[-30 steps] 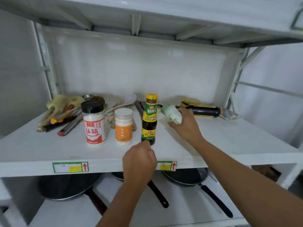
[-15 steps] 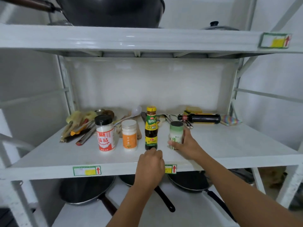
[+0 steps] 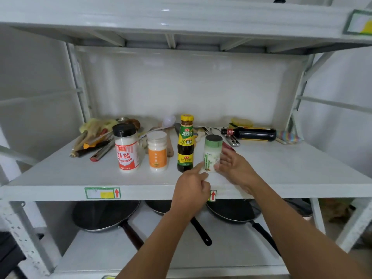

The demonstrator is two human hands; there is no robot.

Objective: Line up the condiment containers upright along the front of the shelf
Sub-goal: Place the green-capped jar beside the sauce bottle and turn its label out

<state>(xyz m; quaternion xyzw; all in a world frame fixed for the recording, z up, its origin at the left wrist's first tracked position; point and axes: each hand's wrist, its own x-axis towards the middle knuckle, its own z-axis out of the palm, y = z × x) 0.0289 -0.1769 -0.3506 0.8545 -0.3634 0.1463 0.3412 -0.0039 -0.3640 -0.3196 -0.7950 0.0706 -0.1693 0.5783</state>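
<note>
head view: our right hand [image 3: 234, 168] is loosely spread, palm toward the green-capped shaker [image 3: 212, 154], with its fingers [image 3: 226, 158] against the shaker's right side; we cannot tell whether they press or only rest there. our left hand [image 3: 191, 190] is mostly curled, and one extended finger [image 3: 198, 167] touches the shaker's lower left edge. the two hands sit close together, bracketing the shaker from either side, neither one fully wrapped around it.

the green-capped shaker stands upright on the white shelf [image 3: 60, 178], long axis vertical, cap up, bamboo label facing us. taking it as our landmark: just left of it, nearly touching, stands the dark sauce bottle [image 3: 185, 143], upright with its yellow cap up. further left stands the orange-labelled jar [image 3: 157, 151], white lid up, and left of that the red-labelled seasoning jar [image 3: 126, 148], black cap up. these four form a row near the shelf's front edge.

behind and to the right of the shaker, a dark bottle [image 3: 249, 133] lies on its side, long axis running left to right, its neck pointing left toward the shaker. far behind and left of the shaker lies a heap of utensils [image 3: 94, 137]. below the shaker, on the lower shelf, black pans [image 3: 104, 216] rest with handles toward us.
</note>
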